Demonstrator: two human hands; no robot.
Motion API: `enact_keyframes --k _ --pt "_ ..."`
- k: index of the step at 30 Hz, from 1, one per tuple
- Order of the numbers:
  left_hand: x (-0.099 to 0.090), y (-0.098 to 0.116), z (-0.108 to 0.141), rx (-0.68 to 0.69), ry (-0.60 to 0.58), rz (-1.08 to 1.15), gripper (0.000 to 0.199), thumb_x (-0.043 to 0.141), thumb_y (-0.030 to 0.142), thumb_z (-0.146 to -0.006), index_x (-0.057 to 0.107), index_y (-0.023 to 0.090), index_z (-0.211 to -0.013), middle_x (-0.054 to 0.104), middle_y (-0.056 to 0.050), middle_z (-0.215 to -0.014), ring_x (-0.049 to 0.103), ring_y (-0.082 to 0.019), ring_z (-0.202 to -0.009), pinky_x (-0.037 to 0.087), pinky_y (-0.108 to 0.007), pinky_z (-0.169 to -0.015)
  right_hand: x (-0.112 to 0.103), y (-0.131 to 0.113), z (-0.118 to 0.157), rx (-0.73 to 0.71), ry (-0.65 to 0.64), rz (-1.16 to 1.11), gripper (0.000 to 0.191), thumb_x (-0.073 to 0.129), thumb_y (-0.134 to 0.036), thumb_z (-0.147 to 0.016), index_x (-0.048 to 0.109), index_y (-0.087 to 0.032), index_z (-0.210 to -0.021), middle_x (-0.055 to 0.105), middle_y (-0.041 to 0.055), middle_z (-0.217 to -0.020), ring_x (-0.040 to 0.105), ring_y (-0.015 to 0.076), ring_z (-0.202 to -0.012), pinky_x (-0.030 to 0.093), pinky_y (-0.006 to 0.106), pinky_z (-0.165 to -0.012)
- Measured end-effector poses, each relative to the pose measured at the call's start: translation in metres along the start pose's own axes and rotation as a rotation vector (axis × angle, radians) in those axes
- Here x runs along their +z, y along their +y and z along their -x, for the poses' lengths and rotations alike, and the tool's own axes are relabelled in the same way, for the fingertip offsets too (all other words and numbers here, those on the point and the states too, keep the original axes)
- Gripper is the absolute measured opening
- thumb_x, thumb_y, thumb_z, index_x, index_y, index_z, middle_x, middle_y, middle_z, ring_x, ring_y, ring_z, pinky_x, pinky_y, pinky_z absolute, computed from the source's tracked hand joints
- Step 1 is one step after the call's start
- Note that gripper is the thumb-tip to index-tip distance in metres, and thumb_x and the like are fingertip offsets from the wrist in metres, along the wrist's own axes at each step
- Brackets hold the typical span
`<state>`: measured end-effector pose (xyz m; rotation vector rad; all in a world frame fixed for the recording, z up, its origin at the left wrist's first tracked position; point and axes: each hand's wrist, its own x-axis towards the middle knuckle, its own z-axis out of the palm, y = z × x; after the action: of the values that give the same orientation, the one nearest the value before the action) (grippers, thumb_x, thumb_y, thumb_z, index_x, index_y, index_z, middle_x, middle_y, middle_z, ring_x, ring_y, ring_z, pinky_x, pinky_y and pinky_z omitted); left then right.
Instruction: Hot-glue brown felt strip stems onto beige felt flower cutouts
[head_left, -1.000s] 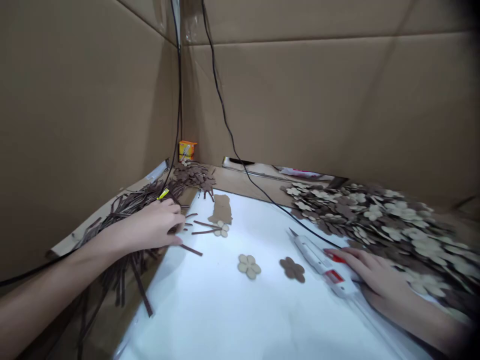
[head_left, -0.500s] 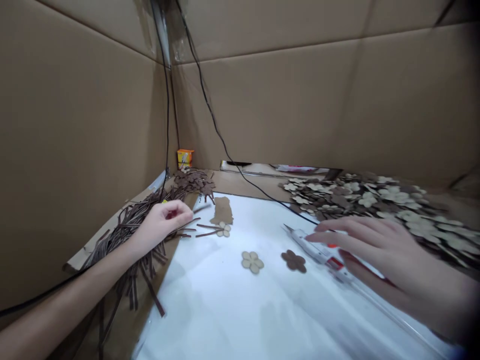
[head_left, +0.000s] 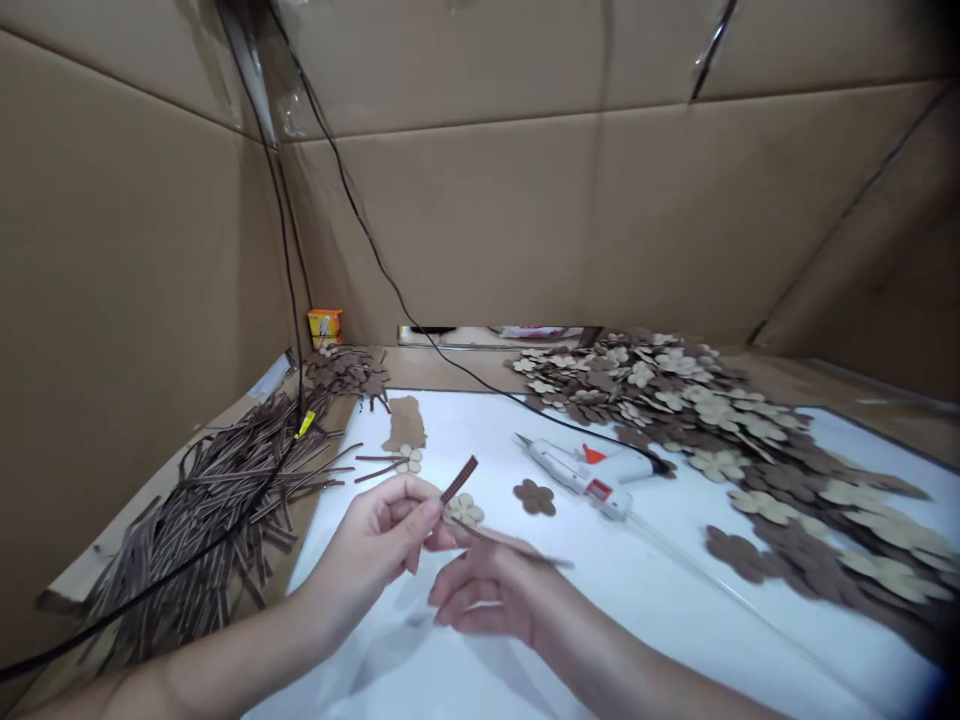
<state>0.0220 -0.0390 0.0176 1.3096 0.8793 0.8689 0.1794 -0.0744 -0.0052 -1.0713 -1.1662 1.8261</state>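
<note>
Left hand's (head_left: 373,545) brown strip (head_left: 459,480) — right hand (head_left: 480,590) beside — mid-sheet (head_left: 675,640)

The strip (head_left: 459,480) in my fingers: dark brown, fine ribbed banding. Beige flower cutout (head_left: 466,510), dark brown flower cutout (head_left: 534,497). Glue gun (head_left: 574,475) white, trigger (head_left: 594,456) red.

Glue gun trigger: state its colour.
The trigger is orange-red, clearest in the head view.

Forearms (head_left: 217,675) cut off by bottom edge; thin strip (head_left: 517,547) blurred.
</note>
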Motion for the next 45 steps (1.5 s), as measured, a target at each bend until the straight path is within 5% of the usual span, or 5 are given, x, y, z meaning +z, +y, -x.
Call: enact_keyframes --k 3,9,13,24,45 --pt "-0.003 -0.005 -0.004 -0.026 -0.014 -0.018 0.029 0.06 0.043 -0.077 0.056 0.014 -0.074 0.059 0.0 -0.066 0.043 -0.005 -0.045 0.028 -0.016 -0.038 -0.013 -0.005 -0.005 -0.096 0.074 -0.026 0.035 0.05 -0.042 -0.08 0.052 -0.017 -0.105 0.065 0.0037 -0.074 0.062 0.0177 -0.071 0.045 0.037 -0.078" --pt "-0.009 -0.023 -0.017 -0.085 0.045 -0.031 0.032 0.061 0.044 -0.074 0.057 0.013 -0.072 0.061 -0.002 -0.062 0.046 -0.006 -0.043 0.03 -0.015 -0.036 -0.026 -0.015 -0.005 -0.388 0.239 0.515 0.023 0.052 -0.039 -0.084 0.065 -0.02 -0.087 0.067 0.0045 -0.083 0.06 0.0191 -0.082 0.045 0.03 -0.074" --pt "-0.011 -0.031 -0.025 -0.067 0.112 -0.066 0.033 0.062 0.046 -0.072 0.059 0.013 -0.073 0.063 -0.004 -0.07 0.054 -0.01 -0.051 0.032 -0.015 -0.035 -0.03 -0.012 -0.013 -0.441 0.264 0.463 0.021 0.059 -0.037 -0.078 0.07 -0.021 -0.086 0.067 0.0063 -0.089 0.061 0.0192 -0.079 0.049 0.03 -0.07" --pt "0.001 -0.036 -0.032 -0.235 0.077 0.18 0.031 0.071 0.042 -0.066 0.067 0.013 -0.074 0.067 -0.005 -0.074 0.062 -0.012 -0.059 0.044 -0.018 -0.048 -0.033 0.008 -0.028 -0.281 0.27 0.007 0.02 0.075 -0.034 -0.066 0.068 -0.018 -0.077 0.071 0.0039 -0.079 0.064 0.0162 -0.075 0.05 0.028 -0.072" --pt "0.008 -0.025 -0.017 -0.203 -0.035 0.069 0.034 0.068 0.027 -0.072 0.066 0.019 -0.105 0.071 -0.004 -0.084 0.064 -0.016 -0.081 0.049 -0.024 -0.074 -0.03 0.01 -0.019 -0.26 0.397 0.237 0.025 0.069 -0.039 -0.07 0.066 -0.017 -0.08 0.065 0.0033 -0.071 0.06 0.0168 -0.067 0.048 0.026 -0.056"
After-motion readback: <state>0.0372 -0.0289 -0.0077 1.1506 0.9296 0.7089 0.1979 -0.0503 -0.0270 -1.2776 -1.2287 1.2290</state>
